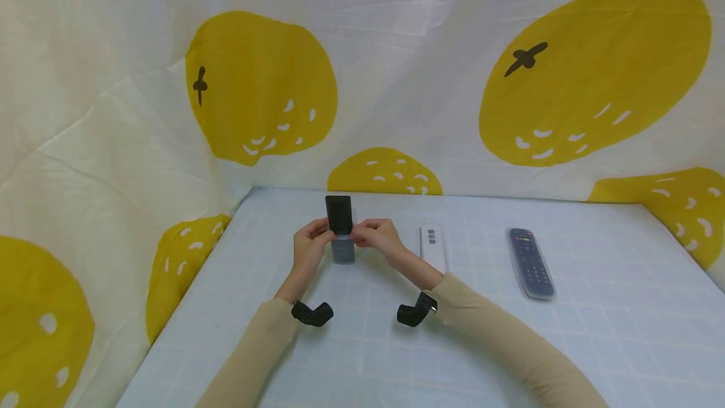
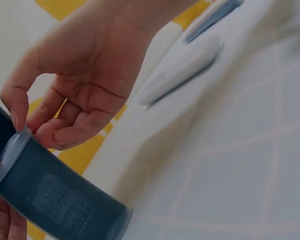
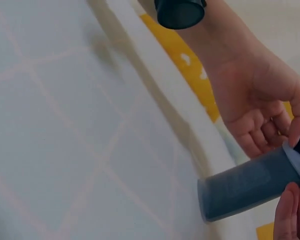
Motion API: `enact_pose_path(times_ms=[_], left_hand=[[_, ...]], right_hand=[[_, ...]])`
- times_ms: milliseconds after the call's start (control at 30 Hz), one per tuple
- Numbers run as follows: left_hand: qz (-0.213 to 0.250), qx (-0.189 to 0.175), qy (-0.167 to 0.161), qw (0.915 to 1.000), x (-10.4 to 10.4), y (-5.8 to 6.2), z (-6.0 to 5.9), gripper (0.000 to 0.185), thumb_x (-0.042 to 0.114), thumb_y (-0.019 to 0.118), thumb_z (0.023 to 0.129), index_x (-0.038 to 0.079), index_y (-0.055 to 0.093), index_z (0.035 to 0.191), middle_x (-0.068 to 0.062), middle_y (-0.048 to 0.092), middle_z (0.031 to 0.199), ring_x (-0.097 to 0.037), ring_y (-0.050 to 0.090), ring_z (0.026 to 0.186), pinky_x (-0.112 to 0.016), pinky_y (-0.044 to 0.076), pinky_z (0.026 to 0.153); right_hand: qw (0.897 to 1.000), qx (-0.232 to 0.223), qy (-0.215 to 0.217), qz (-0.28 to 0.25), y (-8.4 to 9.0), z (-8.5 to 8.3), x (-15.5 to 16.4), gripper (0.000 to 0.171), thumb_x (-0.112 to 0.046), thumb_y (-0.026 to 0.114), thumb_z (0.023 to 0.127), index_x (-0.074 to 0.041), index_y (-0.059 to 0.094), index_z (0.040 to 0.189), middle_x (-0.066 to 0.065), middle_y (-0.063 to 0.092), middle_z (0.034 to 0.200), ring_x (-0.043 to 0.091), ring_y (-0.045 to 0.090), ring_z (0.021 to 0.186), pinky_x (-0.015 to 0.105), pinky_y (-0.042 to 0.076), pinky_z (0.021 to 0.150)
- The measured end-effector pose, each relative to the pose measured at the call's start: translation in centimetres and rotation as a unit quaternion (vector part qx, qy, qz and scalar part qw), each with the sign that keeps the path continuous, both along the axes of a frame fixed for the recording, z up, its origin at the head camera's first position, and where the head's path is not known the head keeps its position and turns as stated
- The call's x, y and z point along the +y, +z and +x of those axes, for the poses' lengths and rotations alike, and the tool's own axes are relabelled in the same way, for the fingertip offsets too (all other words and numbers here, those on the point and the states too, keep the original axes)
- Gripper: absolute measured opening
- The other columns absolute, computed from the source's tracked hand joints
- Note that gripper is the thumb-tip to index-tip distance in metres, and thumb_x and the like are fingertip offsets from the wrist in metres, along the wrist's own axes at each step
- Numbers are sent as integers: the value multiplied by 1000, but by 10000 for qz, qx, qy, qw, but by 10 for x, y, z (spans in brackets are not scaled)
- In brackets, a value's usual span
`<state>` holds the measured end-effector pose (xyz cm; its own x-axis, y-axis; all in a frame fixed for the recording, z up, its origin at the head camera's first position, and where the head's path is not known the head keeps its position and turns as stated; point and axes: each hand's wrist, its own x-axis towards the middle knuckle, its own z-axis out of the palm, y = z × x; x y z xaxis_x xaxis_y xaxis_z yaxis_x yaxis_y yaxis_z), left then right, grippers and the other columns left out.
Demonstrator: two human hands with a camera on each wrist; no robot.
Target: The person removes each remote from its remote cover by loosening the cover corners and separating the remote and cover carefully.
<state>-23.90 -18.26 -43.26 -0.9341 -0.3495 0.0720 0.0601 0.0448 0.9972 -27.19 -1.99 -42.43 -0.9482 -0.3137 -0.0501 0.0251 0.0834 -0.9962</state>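
Observation:
A black remote control (image 1: 340, 214) stands upright, its lower part inside a translucent sleeve-like cover (image 1: 343, 252). My left hand (image 1: 309, 245) pinches the cover's rim on the left side. On the opposite side, my right hand (image 1: 382, 237) pinches the same rim between thumb and finger. Up close in the left wrist view, printed small text shows through the cover (image 2: 65, 200), and the rim is bunched under the fingertips. The right wrist view shows the cover's closed end (image 3: 210, 200) pointing down toward the table.
A white remote control (image 1: 432, 244) lies just right of my right hand, partly behind the forearm. Farther right is a dark remote control (image 1: 531, 263) in a clear cover. A pale blue checked cloth (image 1: 362, 357) covers the table, with a fruit-print curtain (image 1: 396, 80) behind.

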Motion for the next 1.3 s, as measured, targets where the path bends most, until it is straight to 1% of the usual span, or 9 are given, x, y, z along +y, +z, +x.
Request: enact_pose_path(times_ms=[167,333,500,600,833,900,1000,1133,1300], left_hand=[[150,41,-45,9999,-2,-1,-1,32,-8,59,77,-12,65,108,-4,69,86,-1,60,71,-15,51,65],[325,79,-129,9994,-5,-4,0,33,-11,57,76,-14,63,108,-1,69,85,-1,61,72,-16,52,65],[416,139,-196,9988,-6,-9,-2,35,-10,57,75,-15,63,109,1,70,82,-1,62,71,-16,52,67],[439,69,-189,9988,-5,-11,-1,35,-9,56,74,-15,63,109,3,68,79,-1,61,69,-16,52,67],[531,16,-197,9984,-6,-12,0,35,-9,53,76,-13,63,109,1,68,83,-2,61,73,-15,52,69],[582,7,-224,9981,-7,-12,1,36,-8,53,76,-14,63,110,2,68,83,-2,61,73,-15,52,69],[699,-44,-341,9970,-8,-12,2,36,-9,54,75,-14,62,110,3,68,83,-2,62,74,-16,52,70],[747,-50,-507,9959,-10,-14,1,37,-10,54,76,-13,61,112,3,69,86,-3,63,77,-16,52,72],[842,-69,-464,9953,-9,-17,-1,36,-11,54,75,-14,61,110,6,68,82,-3,62,75,-17,52,72]], right_hand=[[9994,183,-276,-70,-1,3,-7,20,-11,64,86,7,71,88,1,69,71,9,63,63,27,58,69],[9996,191,-189,-82,1,4,-8,20,-10,62,86,8,69,84,0,67,69,10,61,61,27,58,67],[9998,-70,-103,-165,-2,0,-8,20,-11,62,87,9,69,86,-1,67,69,10,62,61,27,58,67],[9996,-223,-68,-175,-5,-1,-7,20,-11,63,86,9,68,86,-2,66,67,8,62,61,28,58,67],[9994,-232,-65,-259,-8,-2,-11,19,-10,61,86,8,67,84,-3,64,65,8,62,60,26,58,65],[9988,-335,-88,-354,-9,-1,-12,18,-9,60,86,7,67,81,-2,64,64,9,62,59,26,57,63],[9976,-453,-146,-495,-9,1,-13,17,-7,60,85,6,66,78,-1,64,63,10,63,57,27,58,61],[9966,-481,-209,-633,-8,1,-14,17,-6,59,86,7,66,77,0,64,62,11,63,57,28,58,62],[9955,-644,-157,-672,-11,0,-13,16,-7,59,86,6,66,77,-1,64,62,10,64,58,28,58,63]])
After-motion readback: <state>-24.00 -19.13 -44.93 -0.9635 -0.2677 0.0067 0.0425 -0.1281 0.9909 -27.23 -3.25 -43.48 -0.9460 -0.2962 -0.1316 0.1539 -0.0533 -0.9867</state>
